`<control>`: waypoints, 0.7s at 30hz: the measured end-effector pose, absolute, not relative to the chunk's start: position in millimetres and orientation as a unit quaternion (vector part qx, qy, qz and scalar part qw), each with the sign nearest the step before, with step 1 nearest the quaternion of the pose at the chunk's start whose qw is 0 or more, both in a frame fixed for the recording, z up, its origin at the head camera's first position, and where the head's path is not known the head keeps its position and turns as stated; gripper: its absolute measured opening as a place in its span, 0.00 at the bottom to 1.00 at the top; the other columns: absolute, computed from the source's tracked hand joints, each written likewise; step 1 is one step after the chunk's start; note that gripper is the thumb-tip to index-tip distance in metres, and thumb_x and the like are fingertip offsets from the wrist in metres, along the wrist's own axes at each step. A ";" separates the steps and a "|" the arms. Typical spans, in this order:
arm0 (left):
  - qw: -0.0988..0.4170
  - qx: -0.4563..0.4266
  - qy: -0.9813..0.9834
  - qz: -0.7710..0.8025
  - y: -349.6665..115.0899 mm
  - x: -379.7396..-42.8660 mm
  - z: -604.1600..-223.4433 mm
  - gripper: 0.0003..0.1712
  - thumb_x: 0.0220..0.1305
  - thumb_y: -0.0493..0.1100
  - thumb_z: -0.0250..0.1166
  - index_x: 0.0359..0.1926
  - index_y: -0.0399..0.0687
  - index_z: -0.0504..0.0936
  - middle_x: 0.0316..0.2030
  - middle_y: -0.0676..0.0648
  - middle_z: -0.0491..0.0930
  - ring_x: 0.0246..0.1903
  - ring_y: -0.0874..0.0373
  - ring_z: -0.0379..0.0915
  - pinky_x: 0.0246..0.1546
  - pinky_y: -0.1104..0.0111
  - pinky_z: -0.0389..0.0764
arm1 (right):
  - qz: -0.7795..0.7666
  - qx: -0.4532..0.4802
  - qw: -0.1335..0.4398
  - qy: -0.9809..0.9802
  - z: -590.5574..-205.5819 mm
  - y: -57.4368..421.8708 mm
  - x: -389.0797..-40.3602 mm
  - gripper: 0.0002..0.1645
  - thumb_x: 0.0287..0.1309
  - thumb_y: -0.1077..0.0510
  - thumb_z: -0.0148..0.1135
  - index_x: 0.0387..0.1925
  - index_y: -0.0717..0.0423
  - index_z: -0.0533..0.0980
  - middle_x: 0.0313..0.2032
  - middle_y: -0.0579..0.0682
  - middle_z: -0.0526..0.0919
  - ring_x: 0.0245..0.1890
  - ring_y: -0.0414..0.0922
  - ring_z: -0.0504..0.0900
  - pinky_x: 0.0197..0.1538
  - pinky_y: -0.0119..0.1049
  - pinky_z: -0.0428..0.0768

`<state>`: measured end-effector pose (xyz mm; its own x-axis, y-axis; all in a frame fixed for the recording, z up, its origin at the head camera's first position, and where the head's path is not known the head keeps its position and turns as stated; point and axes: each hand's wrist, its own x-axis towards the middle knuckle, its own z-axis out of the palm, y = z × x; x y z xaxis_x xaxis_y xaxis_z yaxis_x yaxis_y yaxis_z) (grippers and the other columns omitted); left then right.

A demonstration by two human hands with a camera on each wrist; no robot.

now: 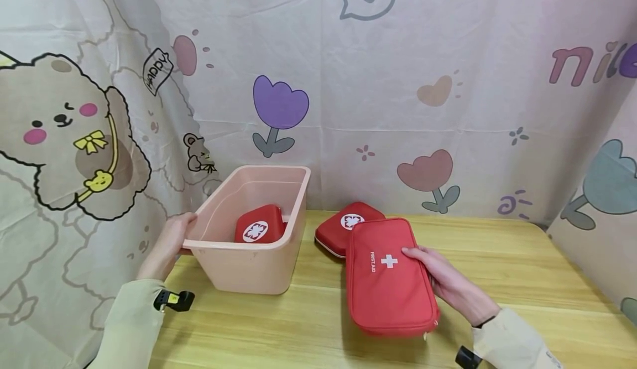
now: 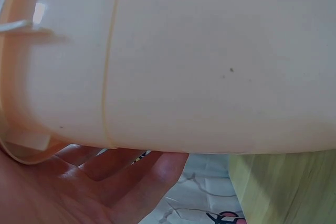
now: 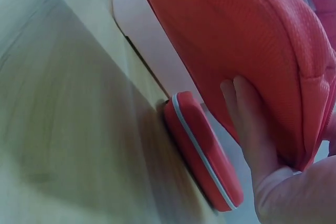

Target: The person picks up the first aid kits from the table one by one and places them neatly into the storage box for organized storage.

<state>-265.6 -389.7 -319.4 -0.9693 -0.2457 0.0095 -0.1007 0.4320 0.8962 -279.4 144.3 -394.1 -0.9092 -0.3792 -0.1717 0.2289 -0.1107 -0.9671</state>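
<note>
In the head view, a pink plastic bin (image 1: 239, 272) stands on the left of the table, with a red hard-looking case (image 1: 264, 225) inside it. My left hand (image 1: 166, 242) grips the bin's rim at its left side; the left wrist view has the fingers (image 2: 157, 177) against the bin's outer wall (image 2: 220, 77). A red first aid pouch (image 1: 383, 297) with a white cross is tilted up over the table, held at its right edge by my right hand (image 1: 448, 283). Partly behind the pouch lies a second red zippered case (image 1: 334, 230), also visible in the right wrist view.
The wooden table (image 1: 507, 275) carries all of these things. Printed curtains (image 1: 338, 109) hang behind it and at both sides, close to the bin's left and back. The pouch casts a shadow on the tabletop in the right wrist view.
</note>
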 end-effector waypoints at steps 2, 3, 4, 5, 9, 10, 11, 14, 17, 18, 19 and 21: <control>0.069 0.104 -0.843 -0.524 -389.5 -265.3 -319.3 0.34 0.76 0.53 0.37 0.66 0.26 0.59 0.55 0.28 0.65 0.38 0.53 0.72 0.30 0.63 0.82 | -0.745 -0.054 0.201 0.634 -392.6 144.3 -279.8 0.35 0.71 0.50 0.55 0.65 0.69 0.55 0.44 0.52 0.83 0.43 0.47 0.85 0.49 0.42 0.81; 0.069 0.104 -0.842 -0.525 -389.5 -265.2 -319.4 0.34 0.76 0.53 0.38 0.66 0.26 0.59 0.55 0.28 0.64 0.38 0.53 0.72 0.30 0.63 0.82 | -0.745 -0.052 0.199 0.634 -392.0 144.1 -280.2 0.36 0.71 0.50 0.55 0.66 0.69 0.55 0.44 0.52 0.83 0.43 0.47 0.85 0.49 0.42 0.81; 0.069 0.104 -0.842 -0.524 -389.6 -265.2 -319.6 0.34 0.76 0.53 0.37 0.66 0.26 0.59 0.55 0.28 0.65 0.38 0.54 0.72 0.30 0.63 0.82 | -0.747 -0.049 0.196 0.634 -391.5 143.7 -280.7 0.36 0.70 0.49 0.56 0.66 0.69 0.55 0.44 0.52 0.83 0.43 0.46 0.85 0.49 0.42 0.81; 0.069 0.104 -0.842 -0.524 -389.7 -265.1 -319.7 0.34 0.76 0.53 0.37 0.66 0.26 0.59 0.55 0.28 0.65 0.38 0.54 0.72 0.30 0.63 0.82 | -0.747 -0.046 0.195 0.634 -391.1 143.3 -281.4 0.36 0.70 0.49 0.56 0.65 0.69 0.56 0.44 0.52 0.83 0.44 0.46 0.84 0.50 0.41 0.81; 0.069 0.103 -0.844 -0.522 -390.0 -264.6 -320.2 0.34 0.76 0.53 0.37 0.65 0.26 0.59 0.55 0.28 0.65 0.38 0.54 0.72 0.30 0.63 0.82 | -0.750 -0.037 0.190 0.632 -388.2 141.0 -284.2 0.37 0.70 0.48 0.57 0.66 0.67 0.56 0.45 0.52 0.82 0.44 0.47 0.84 0.50 0.41 0.81; 0.069 0.102 -0.845 -0.521 -390.1 -264.6 -320.4 0.34 0.76 0.53 0.37 0.65 0.26 0.59 0.55 0.28 0.65 0.39 0.53 0.72 0.31 0.63 0.82 | -0.751 -0.036 0.188 0.632 -387.3 140.2 -284.9 0.37 0.70 0.48 0.57 0.66 0.67 0.56 0.45 0.52 0.82 0.45 0.47 0.84 0.50 0.41 0.81; 0.070 0.101 -0.845 -0.521 -390.2 -264.5 -320.3 0.34 0.76 0.53 0.37 0.65 0.26 0.59 0.55 0.27 0.65 0.39 0.52 0.72 0.31 0.63 0.82 | -0.750 -0.035 0.187 0.633 -386.1 139.4 -285.3 0.37 0.70 0.47 0.56 0.67 0.67 0.56 0.46 0.52 0.82 0.45 0.47 0.84 0.50 0.42 0.81; 0.069 0.101 -0.845 -0.521 -390.3 -264.6 -320.4 0.34 0.76 0.53 0.36 0.66 0.26 0.59 0.56 0.27 0.64 0.43 0.48 0.72 0.31 0.64 0.82 | -0.753 -0.032 0.184 0.631 -382.3 137.1 -286.6 0.38 0.70 0.47 0.56 0.68 0.66 0.55 0.47 0.52 0.82 0.45 0.47 0.84 0.50 0.42 0.81; 0.068 0.102 -0.844 -0.523 -390.2 -265.2 -320.7 0.35 0.76 0.54 0.36 0.66 0.27 0.59 0.56 0.28 0.64 0.45 0.46 0.71 0.31 0.64 0.82 | -0.758 -0.029 0.179 0.626 -378.3 135.4 -287.1 0.37 0.70 0.47 0.55 0.68 0.65 0.55 0.46 0.51 0.82 0.45 0.46 0.84 0.50 0.42 0.81; 0.068 0.102 -0.843 -0.524 -390.3 -265.5 -320.7 0.34 0.76 0.54 0.37 0.66 0.27 0.59 0.56 0.28 0.64 0.45 0.46 0.71 0.31 0.64 0.82 | -0.761 -0.032 0.179 0.623 -377.1 135.2 -287.3 0.37 0.71 0.47 0.55 0.68 0.65 0.55 0.46 0.51 0.82 0.45 0.46 0.84 0.51 0.42 0.81; 0.069 0.103 -0.842 -0.525 -390.3 -265.7 -320.8 0.34 0.76 0.54 0.37 0.66 0.27 0.59 0.56 0.28 0.64 0.44 0.46 0.71 0.31 0.63 0.82 | -0.763 -0.034 0.178 0.621 -376.0 135.0 -287.5 0.37 0.71 0.48 0.54 0.68 0.65 0.55 0.46 0.50 0.82 0.45 0.46 0.84 0.51 0.42 0.81; 0.069 0.103 -0.841 -0.526 -390.2 -266.2 -320.5 0.34 0.76 0.54 0.37 0.66 0.27 0.59 0.55 0.28 0.64 0.43 0.47 0.71 0.30 0.63 0.82 | -0.767 -0.041 0.174 0.616 -373.7 134.6 -287.8 0.35 0.71 0.48 0.54 0.67 0.65 0.57 0.45 0.50 0.82 0.45 0.45 0.84 0.50 0.41 0.81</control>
